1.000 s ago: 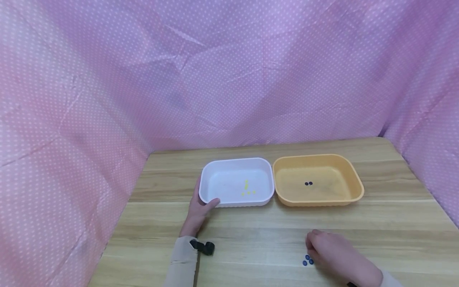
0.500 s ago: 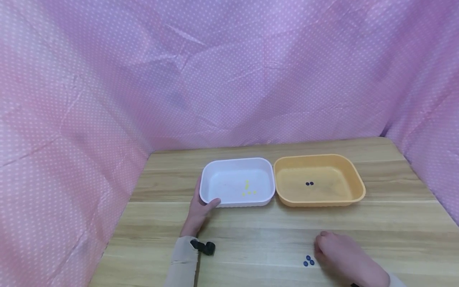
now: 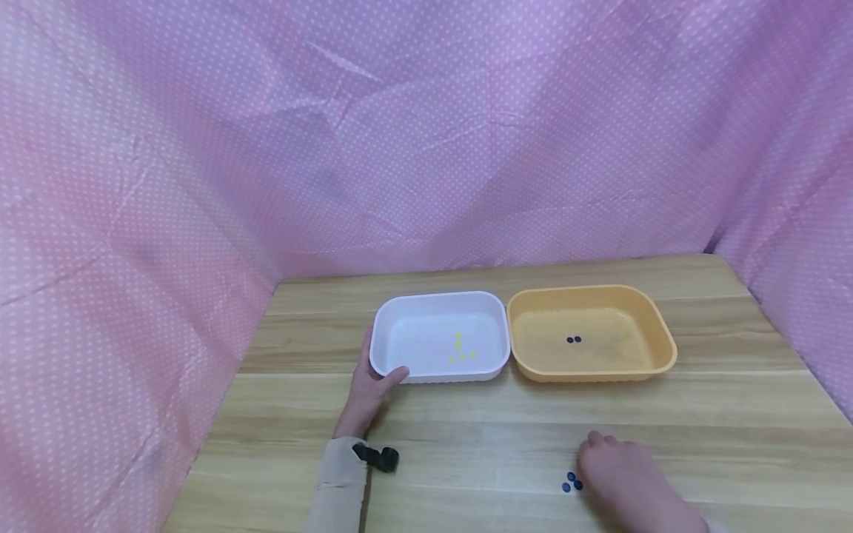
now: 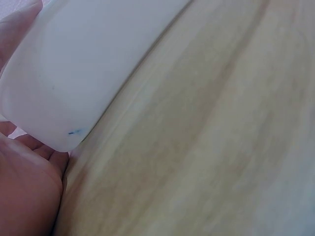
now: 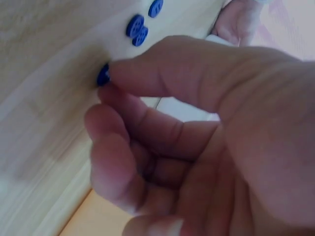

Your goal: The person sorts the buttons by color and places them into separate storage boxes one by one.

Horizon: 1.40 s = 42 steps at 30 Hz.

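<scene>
My left hand (image 3: 368, 386) grips the white plastic basin (image 3: 393, 374) at its near left corner, thumb over the rim and the other fingers along the outer side. Close to the tabletop, my right hand (image 3: 623, 470) pinches a blue button (image 5: 104, 75) between thumb and index fingertip, as the right wrist view shows; in the head view the hand hides it. Just left of that hand lie three more blue buttons (image 3: 571, 477) on the wood. Several small yellow pieces (image 3: 463, 357) are in the white basin. Two dark blue buttons (image 3: 574, 340) lie inside the orange basin (image 3: 593, 375).
The two basins stand side by side, rims nearly meeting, toward the back of the wooden table (image 3: 453, 429). Pink dotted cloth (image 3: 426, 148) hangs behind the table and along both sides. A black strap device (image 3: 378, 457) sits on the left wrist.
My right hand shifted right, away from the three loose buttons, then came slightly back toward them. The left hand and both basins have stayed in place.
</scene>
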Tool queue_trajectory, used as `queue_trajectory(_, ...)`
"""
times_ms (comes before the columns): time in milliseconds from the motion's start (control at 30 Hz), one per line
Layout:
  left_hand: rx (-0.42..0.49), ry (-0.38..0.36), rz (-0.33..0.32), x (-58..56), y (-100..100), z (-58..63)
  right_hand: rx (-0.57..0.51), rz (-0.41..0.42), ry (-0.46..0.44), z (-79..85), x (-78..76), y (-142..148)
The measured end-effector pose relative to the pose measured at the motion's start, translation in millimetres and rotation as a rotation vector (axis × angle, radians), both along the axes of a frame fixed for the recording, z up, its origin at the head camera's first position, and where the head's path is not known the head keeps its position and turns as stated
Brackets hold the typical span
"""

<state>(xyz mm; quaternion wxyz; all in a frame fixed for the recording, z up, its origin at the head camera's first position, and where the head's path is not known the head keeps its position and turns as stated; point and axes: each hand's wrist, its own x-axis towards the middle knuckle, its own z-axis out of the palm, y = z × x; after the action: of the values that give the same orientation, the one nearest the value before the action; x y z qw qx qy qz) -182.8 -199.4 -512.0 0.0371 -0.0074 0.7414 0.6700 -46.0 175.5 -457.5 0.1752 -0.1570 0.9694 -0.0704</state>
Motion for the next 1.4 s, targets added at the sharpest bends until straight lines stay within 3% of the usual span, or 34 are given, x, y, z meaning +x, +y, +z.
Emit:
queue_trajectory(200,0.02,-0.02,-0.011,-1.3,-1.7,0.3,0.078,0.072,0.13,-2.5,4.5,-4.3)
queue_trajectory(300,0.024,-0.022,-0.01,-0.6,-1.4,0.6,0.081,0.074,0.144,-2.3,5.3,-4.0)
queue_trajectory(600,0.013,0.055,0.002,-0.2,-0.4,-3.4,-0.008,0.032,0.178,3.7,3.1,5.8)
queue_trajectory(833,-0.004,0.071,0.007,-0.3,-0.3,-4.6,-0.273,-0.06,0.252,18.8,-7.7,18.1)
queue_trajectory(1033,0.013,0.082,-0.012,-0.2,-1.0,-4.5,-0.466,-0.032,0.248,29.3,-16.3,29.5)
queue_trajectory(1233,0.041,0.032,-0.025,2.4,0.5,7.0,-0.747,-0.014,0.162,30.2,-25.4,38.6)
queue_trajectory(1400,0.013,0.01,-0.031,8.9,4.2,23.8,-0.93,-0.141,0.027,31.2,-36.7,46.0)
